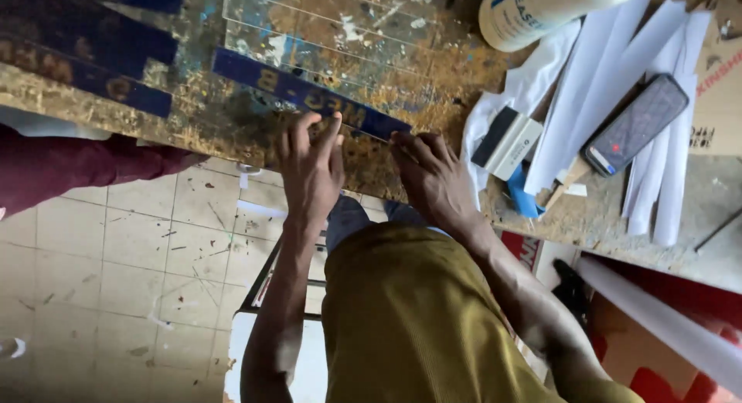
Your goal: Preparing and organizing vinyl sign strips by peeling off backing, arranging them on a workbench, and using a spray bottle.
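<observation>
A long dark-blue strip (309, 96) with gold letters lies slantwise on a paint-stained wooden worktable (201, 117). My left hand (311, 167) rests flat near the table's front edge, its fingertips pressing on the strip's lower edge. My right hand (433, 175) lies beside it, fingers touching the strip's right end. Neither hand grips anything. A clear sheet (325, 32) with thin lines lies just beyond the strip.
More blue lettered strips (85, 59) lie at the far left. To the right are a black-and-white felt block (506, 140), a phone (635, 125) on white paper rolls (618, 71), a white bottle (533, 13) and cardboard. Another person's maroon sleeve (69, 167) is at left.
</observation>
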